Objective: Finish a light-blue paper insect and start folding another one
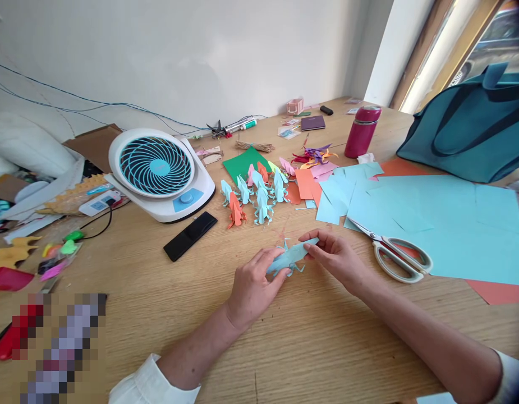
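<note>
A light blue folded paper figure with thin curled legs is held low over the wooden table between both hands. My left hand grips its left end, thumb in front and fingers behind. At the other end, my right hand pinches the pointed tip between thumb and fingers. Several finished-looking paper figures stand just beyond, among them an orange one and a blue one. Scissors with white and grey handles lie right of my right hand, their blades pointing onto blue paper.
Large light blue paper sheets spread over the right side, with a teal bag and a magenta bottle behind. A white fan and a black phone are on the left. Green paper lies behind the figures.
</note>
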A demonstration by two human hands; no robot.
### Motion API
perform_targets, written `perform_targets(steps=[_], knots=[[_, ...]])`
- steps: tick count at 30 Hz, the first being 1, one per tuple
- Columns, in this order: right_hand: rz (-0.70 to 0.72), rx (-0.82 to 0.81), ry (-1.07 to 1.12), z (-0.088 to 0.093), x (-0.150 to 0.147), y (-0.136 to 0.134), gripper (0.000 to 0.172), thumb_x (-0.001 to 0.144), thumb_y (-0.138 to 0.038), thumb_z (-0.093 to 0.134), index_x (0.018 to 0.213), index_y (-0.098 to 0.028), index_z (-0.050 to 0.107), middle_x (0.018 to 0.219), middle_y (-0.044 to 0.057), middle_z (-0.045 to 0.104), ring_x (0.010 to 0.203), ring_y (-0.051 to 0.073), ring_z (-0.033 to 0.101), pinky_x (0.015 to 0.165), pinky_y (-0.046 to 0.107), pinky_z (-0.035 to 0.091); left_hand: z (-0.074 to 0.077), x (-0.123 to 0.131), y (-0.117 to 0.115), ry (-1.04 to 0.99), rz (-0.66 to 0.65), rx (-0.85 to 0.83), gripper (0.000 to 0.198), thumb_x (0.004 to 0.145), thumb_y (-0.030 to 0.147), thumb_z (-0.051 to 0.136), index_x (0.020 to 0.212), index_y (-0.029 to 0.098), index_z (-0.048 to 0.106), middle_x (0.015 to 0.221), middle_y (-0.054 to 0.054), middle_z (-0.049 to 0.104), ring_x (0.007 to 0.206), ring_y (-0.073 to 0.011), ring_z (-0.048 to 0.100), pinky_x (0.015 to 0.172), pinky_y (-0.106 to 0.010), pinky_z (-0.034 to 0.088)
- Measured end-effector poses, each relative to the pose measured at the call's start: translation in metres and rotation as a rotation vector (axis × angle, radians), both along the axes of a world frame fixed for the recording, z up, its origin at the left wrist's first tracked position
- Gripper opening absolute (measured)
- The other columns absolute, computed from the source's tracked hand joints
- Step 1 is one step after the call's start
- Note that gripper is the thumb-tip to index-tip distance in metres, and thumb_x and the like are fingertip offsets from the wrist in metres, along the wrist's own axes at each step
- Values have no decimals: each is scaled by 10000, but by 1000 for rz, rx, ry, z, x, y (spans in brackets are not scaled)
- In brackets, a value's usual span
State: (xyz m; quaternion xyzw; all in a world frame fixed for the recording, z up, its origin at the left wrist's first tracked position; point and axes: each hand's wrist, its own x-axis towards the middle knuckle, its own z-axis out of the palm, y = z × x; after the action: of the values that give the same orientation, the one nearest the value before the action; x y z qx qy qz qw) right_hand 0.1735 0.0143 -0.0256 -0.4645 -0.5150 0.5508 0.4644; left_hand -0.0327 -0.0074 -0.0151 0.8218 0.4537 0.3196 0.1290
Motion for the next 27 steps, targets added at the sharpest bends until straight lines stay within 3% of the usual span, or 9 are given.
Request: perform_targets(steps=[3, 6, 12, 15, 19, 23, 27], knots=[[31, 15, -67, -2, 1, 2, 420, 794, -546, 675, 1006, -188, 623, 730, 15, 665, 664, 164, 637, 601, 288, 497, 10, 0, -6, 191, 1, -38, 422, 869, 219, 648, 1277, 254, 547, 1154, -42, 717, 932, -208, 712, 711, -295, 564], [61, 23, -112, -4, 2, 3, 398, 803, -501, 674, 1043, -190, 607, 708, -2, 649, 644, 162, 628, 581, 286, 484, 22, -2, -10, 338, -4, -29, 357, 892, 211, 612, 1245, 245, 574, 1133, -47, 726, 922, -234, 715, 670, -312, 554], [-15, 40, -20, -10, 3, 7, 402, 804, -462, 670, 1105, -220, 560, 895, 47, 706, 829, 208, 699, 771, 368, 538, 33, -8, -5, 347, 14, -109, 284, 892, 146, 585, 1161, 233, 608, 1032, -39, 698, 860, -199, 694, 721, -299, 537], [-102, 30, -105, -12, 7, 10, 361, 810, -466, 652, 1053, -209, 581, 954, 81, 715, 879, 227, 705, 802, 380, 529, 33, -11, 1, 332, 63, -109, 225, 890, 175, 593, 1104, 235, 629, 1027, -38, 675, 906, -204, 668, 755, -308, 523], [-162, 115, -325, -14, 10, 12, 324, 858, -487, 578, 999, -202, 639, 835, 52, 699, 764, 205, 673, 686, 328, 491, 27, -15, 10, 331, 116, -169, 217, 872, 213, 619, 1087, 232, 637, 1062, -41, 670, 999, -223, 635, 823, -332, 502], [-162, 210, -453, -13, 8, 15, 284, 877, -468, 560, 888, -210, 677, 768, 26, 667, 660, 170, 586, 599, 293, 437, 18, -16, 18, 194, 95, -339, 208, 851, 248, 646, 1056, 217, 635, 1063, -28, 676, 793, -154, 656, 738, -282, 505], [-166, 267, -515, -12, 5, 18, 268, 874, -436, 566, 847, -210, 708, 765, 37, 669, 683, 179, 586, 611, 300, 440, 13, -14, 19, 118, 89, -450, 204, 787, 242, 703, 981, 224, 644, 852, 17, 691, 678, -134, 633, 644, -246, 468]])
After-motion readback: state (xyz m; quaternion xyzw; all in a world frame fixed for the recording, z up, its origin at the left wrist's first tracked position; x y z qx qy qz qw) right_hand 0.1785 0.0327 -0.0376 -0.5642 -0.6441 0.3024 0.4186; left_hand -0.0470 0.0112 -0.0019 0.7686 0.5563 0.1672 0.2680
